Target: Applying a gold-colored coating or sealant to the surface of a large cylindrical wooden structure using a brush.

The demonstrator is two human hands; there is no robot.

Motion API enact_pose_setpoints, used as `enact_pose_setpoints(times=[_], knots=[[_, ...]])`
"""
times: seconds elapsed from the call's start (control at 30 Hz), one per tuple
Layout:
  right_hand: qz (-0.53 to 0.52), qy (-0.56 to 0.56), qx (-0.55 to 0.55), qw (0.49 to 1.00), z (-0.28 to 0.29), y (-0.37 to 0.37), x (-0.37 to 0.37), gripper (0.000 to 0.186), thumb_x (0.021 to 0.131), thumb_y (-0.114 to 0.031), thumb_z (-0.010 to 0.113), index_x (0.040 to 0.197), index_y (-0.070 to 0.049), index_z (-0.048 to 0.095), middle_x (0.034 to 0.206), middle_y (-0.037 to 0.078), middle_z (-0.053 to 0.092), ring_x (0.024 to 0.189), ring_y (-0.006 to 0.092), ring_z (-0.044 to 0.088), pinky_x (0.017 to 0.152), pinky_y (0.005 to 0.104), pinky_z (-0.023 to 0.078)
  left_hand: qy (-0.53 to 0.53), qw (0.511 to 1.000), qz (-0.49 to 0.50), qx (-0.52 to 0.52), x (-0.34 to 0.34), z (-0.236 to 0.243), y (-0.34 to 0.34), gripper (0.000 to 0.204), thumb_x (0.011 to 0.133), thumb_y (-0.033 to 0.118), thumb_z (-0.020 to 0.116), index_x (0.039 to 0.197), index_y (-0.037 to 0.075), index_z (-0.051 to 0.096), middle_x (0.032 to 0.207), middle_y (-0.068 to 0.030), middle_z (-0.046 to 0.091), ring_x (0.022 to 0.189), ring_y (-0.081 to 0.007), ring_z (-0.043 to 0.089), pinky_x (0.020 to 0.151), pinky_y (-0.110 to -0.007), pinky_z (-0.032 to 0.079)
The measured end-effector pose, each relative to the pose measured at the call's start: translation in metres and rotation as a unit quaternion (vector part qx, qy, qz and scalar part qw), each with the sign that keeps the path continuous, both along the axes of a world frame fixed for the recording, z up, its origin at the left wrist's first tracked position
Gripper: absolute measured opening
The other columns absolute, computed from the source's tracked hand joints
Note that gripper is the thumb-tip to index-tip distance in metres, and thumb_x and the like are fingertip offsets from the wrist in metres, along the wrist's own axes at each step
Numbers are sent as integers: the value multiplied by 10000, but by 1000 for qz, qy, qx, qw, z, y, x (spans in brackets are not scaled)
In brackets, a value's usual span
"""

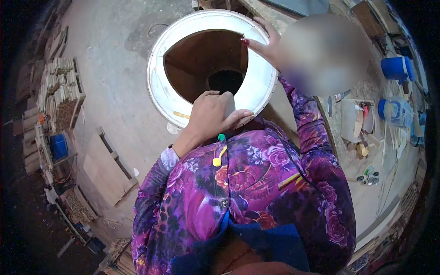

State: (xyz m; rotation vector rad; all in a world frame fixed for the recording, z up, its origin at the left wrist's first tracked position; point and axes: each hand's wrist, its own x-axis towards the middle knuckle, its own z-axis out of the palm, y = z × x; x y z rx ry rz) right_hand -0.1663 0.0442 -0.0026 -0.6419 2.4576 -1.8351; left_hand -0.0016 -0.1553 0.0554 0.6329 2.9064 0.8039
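Note:
In front of me stands a hollow round piece with a wide white ring (160, 87) on top, small notches along its outer edge. Through its off-round opening a brown inside (197, 55) and a dark hole lower down show. My left hand (211, 112) is on the near part of the ring, fingers curled over the inner edge and thumb lying on the white face. At the far right, my right hand (270, 46) spans the ring, thumb at the inner edge, a finger along the outer rim. Dark red shows at that thumb's tip. A yellowish mark (182, 114) lies on the ring.
Stacked wood strips (59, 87) and a flat board (107, 169) are on the left, near a blue container (58, 146). Along the right are a blue bucket (396, 68), a clear blue-lidded container (398, 112) and small tools (369, 176). A blurred patch hides the upper right.

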Motion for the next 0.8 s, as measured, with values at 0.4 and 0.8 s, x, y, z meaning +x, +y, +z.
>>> enact_pose_setpoints(times=[0.4,0.8], knots=[[-80,210,100,969,33,2,120,571,694,-110,639,1252,-166,530,1410,173,377,1356,386,293,1114,480,261,187,978,-27,93,-2,-4,-1,368,724,160,779,1026,80,585,1029,-92,586,997,-290,558,983,-484,399],[-57,153,103,981,29,7,174,667,614,5,545,1258,-166,505,1438,174,337,1368,399,283,1120,492,266,254,950,-114,143,6,-23,0,344,672,70,691,969,132,530,1022,-65,522,992,-270,486,918,-469,368]])
